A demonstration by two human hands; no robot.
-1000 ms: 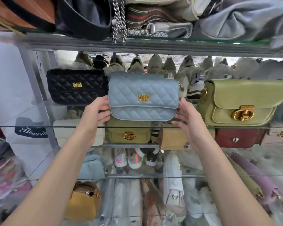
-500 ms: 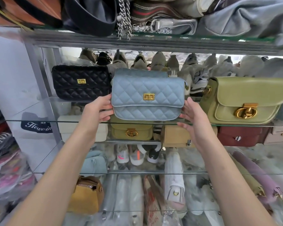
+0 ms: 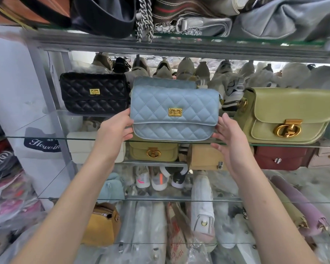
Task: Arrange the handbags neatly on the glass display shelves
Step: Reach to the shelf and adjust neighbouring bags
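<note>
In the head view, the blue quilted handbag [image 3: 174, 113] is sitting upright at the front of the glass shelf [image 3: 46, 137], between the black quilted handbag [image 3: 93, 93] and the olive-green handbag [image 3: 290, 115]. The left hand [image 3: 114, 130] is gripping its left end and the right hand [image 3: 229, 141] is pressing straight fingers against its right end. This row is looking nearly settled, while the lower shelves are looking jumbled and are likely waiting.

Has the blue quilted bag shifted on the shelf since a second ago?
Yes, slightly. The blue quilted bag has come forward: its bottom now nearly meets the glass shelf's front edge, and it sits lower against the black quilted bag.
</note>
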